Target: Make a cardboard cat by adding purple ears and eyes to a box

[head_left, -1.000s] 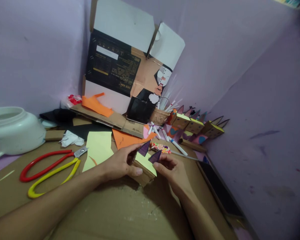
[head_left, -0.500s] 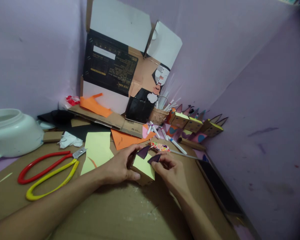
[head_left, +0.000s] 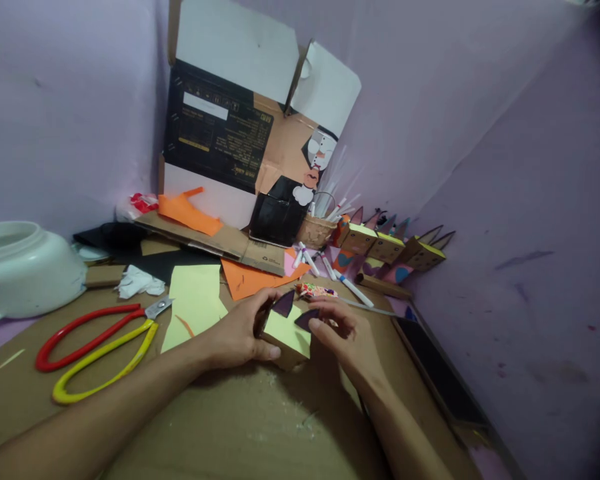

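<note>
Gripping from the left, the left hand (head_left: 240,333) had its thumb on the near side of a small cardboard box (head_left: 287,333) with a yellow top, low over the brown worktop (head_left: 220,423); contact with the worktop could not be told. 2 dark triangular ears stood on that top: the left ear (head_left: 283,304) just beside the left fingers, the right ear (head_left: 306,320) leaning outward to the thumb of the right hand (head_left: 347,340). Right fingers were bent; whether they pinched the ear or merely touched it was unclear. Judged best: left hold firm without crushing the walls, right pressure light and low at the ear's base. Around, left to right: a white pot (head_left: 35,280) stood well apart; scissors (head_left: 125,323) lay near the left forearm; a yellow sheet (head_left: 196,293) lay beside the left wrist, likely to shift if brushed; a patterned object (head_left: 317,291) lay just behind the box, probably the main obstruction; loose markers (head_left: 353,290) and at least 3 similar eared boxes (head_left: 387,247) sat farther back.
</note>
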{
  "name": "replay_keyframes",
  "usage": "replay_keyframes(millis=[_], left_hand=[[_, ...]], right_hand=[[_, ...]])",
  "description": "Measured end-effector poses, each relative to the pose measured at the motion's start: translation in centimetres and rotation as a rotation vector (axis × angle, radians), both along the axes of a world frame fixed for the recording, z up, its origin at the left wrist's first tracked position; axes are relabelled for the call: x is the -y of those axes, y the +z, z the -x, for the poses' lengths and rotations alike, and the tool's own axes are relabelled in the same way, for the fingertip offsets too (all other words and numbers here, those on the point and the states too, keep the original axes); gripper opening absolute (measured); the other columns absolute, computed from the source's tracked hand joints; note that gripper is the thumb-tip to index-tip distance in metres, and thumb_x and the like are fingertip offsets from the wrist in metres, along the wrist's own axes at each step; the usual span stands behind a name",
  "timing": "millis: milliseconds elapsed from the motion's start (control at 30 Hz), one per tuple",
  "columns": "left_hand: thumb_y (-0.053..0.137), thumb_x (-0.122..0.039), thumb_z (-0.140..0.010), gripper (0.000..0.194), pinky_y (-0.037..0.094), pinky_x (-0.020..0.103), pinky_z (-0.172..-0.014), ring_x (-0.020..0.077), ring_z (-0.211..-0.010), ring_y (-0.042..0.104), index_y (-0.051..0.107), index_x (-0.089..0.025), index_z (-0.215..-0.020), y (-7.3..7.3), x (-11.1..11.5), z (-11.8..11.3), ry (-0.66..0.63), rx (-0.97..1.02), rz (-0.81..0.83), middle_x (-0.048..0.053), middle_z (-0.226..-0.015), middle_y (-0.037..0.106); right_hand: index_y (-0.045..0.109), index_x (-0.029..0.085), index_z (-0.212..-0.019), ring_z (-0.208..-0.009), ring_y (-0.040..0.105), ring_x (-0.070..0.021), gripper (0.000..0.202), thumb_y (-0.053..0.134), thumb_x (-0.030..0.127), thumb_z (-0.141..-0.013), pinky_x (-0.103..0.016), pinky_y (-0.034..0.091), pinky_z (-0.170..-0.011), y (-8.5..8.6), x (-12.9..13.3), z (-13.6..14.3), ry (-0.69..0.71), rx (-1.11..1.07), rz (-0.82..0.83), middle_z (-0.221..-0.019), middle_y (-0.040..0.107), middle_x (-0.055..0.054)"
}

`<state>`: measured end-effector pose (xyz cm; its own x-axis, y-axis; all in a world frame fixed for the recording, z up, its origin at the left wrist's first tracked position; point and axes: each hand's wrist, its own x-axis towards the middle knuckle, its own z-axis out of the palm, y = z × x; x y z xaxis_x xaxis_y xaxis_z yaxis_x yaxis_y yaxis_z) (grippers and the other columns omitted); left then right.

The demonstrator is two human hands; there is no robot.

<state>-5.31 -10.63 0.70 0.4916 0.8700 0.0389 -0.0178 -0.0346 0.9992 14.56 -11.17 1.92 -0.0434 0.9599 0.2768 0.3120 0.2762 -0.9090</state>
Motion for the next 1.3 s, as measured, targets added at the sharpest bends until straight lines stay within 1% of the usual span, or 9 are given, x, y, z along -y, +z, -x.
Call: replay_keyframes(millis=[67,267,433,667,900,1000,1133,1233,1300], left_hand=[[0.072,-0.009,-0.058,0.071,0.038,0.041,-0.097,0.0267,-0.115,0.052,0.043,-0.022,-0.121,0.0,-0.1,0.1,0.002,-0.027,-0.013,0.007,-0.126,0.055],[0.074,-0.012,-0.056,0.075,0.036,0.041,-0.098,0.0275,-0.113,0.051,0.042,-0.021,-0.123,0.2,-0.2,0.2,0.05,-0.174,-0.093,0.007,-0.122,0.056],[0.073,-0.012,-0.056,0.073,0.037,0.04,-0.097,0.0271,-0.112,0.051,0.043,-0.021,-0.122,0.2,-0.2,0.2,0.048,-0.197,-0.1,0.008,-0.121,0.056],[0.075,-0.014,-0.055,0.073,0.037,0.041,-0.096,0.0288,-0.112,0.05,0.043,-0.02,-0.121,0.0,-0.2,0.3,0.052,-0.235,-0.115,0.008,-0.121,0.055],[0.076,-0.013,-0.053,0.074,0.037,0.042,-0.096,0.0292,-0.112,0.05,0.045,-0.021,-0.12,-0.1,-0.2,0.2,0.061,-0.199,-0.114,0.007,-0.119,0.056],[0.076,-0.015,-0.055,0.071,0.042,0.039,-0.091,0.029,-0.111,0.052,0.045,-0.021,-0.118,0.4,-0.3,0.1,0.078,0.006,0.016,0.007,-0.118,0.058],[0.073,-0.024,-0.062,0.06,0.049,0.037,-0.077,0.0281,-0.097,0.06,0.046,-0.018,-0.115,1.4,-0.4,0.2,0.183,0.194,0.193,0.011,-0.11,0.062],[0.072,-0.028,-0.066,0.052,0.05,0.035,-0.074,0.0274,-0.092,0.062,0.05,-0.016,-0.112,1.9,-0.3,0.3,0.22,0.198,0.247,0.011,-0.105,0.064],[0.072,-0.03,-0.066,0.051,0.051,0.035,-0.072,0.0274,-0.091,0.063,0.051,-0.016,-0.11,2.1,-0.1,0.2,0.188,0.201,0.289,0.011,-0.102,0.066]], right_hand=[[0.07,0.02,-0.078,-0.086,0.06,-0.0233,0.017,0.065,0.032,-0.068,-0.029,0.049,-0.06,0.1,-0.2,-0.5,-0.007,-0.035,-0.012,-0.098,0.063,-0.009],[0.07,0.019,-0.07,-0.068,0.056,-0.017,0.01,0.066,0.028,-0.07,-0.026,0.041,-0.053,0.3,-0.5,-1.3,0.106,0.027,-0.084,-0.076,0.061,-0.005],[0.071,0.021,-0.073,-0.061,0.052,-0.0141,0.008,0.067,0.027,-0.069,-0.026,0.039,-0.052,0.3,-0.4,-1.3,0.178,0.107,-0.071,-0.077,0.061,-0.003],[0.069,0.02,-0.066,-0.066,0.055,-0.0163,0.006,0.066,0.022,-0.071,-0.027,0.04,-0.057,-0.1,-0.6,-1.0,0.146,0.149,-0.082,-0.07,0.061,-0.003],[0.065,0.018,-0.063,-0.059,0.05,-0.014,0.013,0.064,0.026,-0.073,-0.025,0.038,-0.052,0.0,-0.3,-0.9,0.12,0.209,-0.098,-0.068,0.059,-0.003],[0.068,0.019,-0.08,-0.064,0.053,-0.0157,0.017,0.068,0.032,-0.07,-0.029,0.042,-0.057,0.2,-0.3,-1.2,0.096,0.177,-0.058,-0.08,0.064,-0.005],[0.053,0.022,-0.118,-0.097,0.058,-0.0246,0.058,0.071,0.039,-0.066,-0.041,0.046,-0.083,-0.1,-0.3,-1.3,0.161,-0.059,0.097,-0.115,0.061,-0.011],[0.045,0.023,-0.126,-0.111,0.053,-0.0283,0.073,0.076,0.04,-0.062,-0.044,0.044,-0.089,-0.7,0.0,-0.2,0.233,-0.143,0.173,-0.125,0.053,-0.013],[0.043,0.023,-0.125,-0.111,0.054,-0.0279,0.07,0.075,0.039,-0.064,-0.044,0.046,-0.088,-1.0,0.4,0.6,0.277,-0.195,0.196,-0.126,0.052,-0.013]])
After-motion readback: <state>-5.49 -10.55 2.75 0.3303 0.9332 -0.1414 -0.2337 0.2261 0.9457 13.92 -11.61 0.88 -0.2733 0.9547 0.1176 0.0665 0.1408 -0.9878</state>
